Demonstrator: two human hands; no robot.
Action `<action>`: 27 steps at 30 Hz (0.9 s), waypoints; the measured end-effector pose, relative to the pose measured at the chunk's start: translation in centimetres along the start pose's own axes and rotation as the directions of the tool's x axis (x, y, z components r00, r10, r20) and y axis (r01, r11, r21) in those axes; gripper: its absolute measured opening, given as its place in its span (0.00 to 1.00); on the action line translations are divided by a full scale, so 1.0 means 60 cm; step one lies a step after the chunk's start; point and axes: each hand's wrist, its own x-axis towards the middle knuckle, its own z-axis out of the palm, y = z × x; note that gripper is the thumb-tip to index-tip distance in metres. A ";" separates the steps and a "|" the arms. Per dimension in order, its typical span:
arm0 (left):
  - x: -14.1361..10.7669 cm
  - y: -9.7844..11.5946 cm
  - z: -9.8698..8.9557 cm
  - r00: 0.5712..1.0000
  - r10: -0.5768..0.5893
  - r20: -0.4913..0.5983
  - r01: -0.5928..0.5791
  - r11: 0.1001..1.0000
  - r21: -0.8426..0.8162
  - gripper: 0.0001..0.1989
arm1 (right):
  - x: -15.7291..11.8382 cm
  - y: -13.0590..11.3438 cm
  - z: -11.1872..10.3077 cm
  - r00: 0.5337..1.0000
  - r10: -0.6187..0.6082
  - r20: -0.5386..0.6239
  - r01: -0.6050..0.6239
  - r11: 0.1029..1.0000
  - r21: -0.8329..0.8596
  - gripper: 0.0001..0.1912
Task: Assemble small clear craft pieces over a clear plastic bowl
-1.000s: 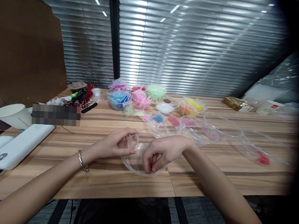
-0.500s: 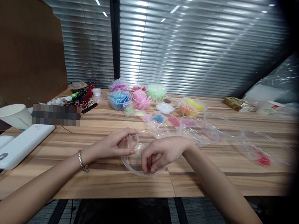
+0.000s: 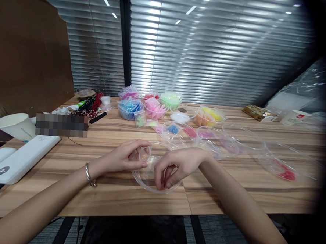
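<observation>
Plastic, clear and glossy, forms the shallow round dish (image 3: 148, 180) near the front edge of the counter (image 3: 119, 196). The left hand (image 3: 122, 158) pinches its far rim; the right hand (image 3: 177, 165) curls, fingertips dipped inside, pinching something too small to tell.

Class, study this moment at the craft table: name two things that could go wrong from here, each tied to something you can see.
1. The clear dish sits close to the table edge; the right hand digging in it might tip it off, though the left hand steadies its rim.
2. Open tubs of coloured pieces crowd the far side; a reaching arm could upset them.
</observation>
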 end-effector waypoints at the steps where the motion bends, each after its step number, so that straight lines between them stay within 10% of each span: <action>1: 0.000 0.000 0.000 1.000 -0.002 0.002 0.002 1.000 0.003 0.27 | 0.000 0.001 0.000 1.000 0.002 0.003 -0.002 1.000 0.005 0.15; 27: 0.000 0.004 -0.002 1.000 0.012 0.008 -0.012 1.000 -0.029 0.26 | 0.009 0.004 0.010 0.998 -0.057 -0.029 0.057 0.998 -0.017 0.12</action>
